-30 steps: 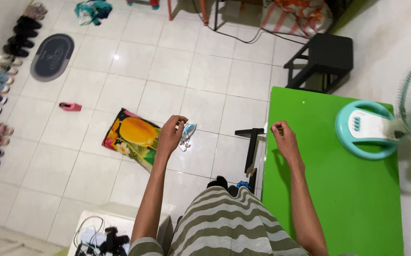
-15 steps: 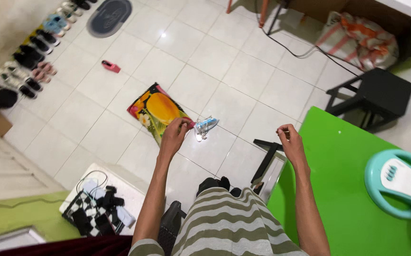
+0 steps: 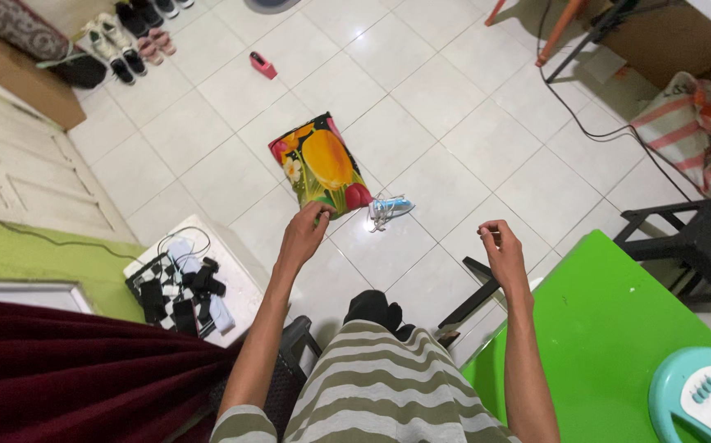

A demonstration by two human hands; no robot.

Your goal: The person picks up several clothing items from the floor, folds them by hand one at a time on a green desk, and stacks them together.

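The person wears a short-sleeved shirt (image 3: 388, 385) in broad olive-grey and white stripes, with both forearms bare.

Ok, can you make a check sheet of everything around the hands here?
Surface: white tiled floor; green table at the right.
Job's things: nothing clear is seen in either hand; anything pinched is too small to tell.
Clutter: flowery bag, small blue and white thing, pink thing, shoes, striped sack.
Grippers: left hand and right hand are raised apart, fingers pinched together.
Cables: black cable across the floor; white cable on a white box of black and white bits.
Surroundings: black stool, teal fan base, dark red cloth.
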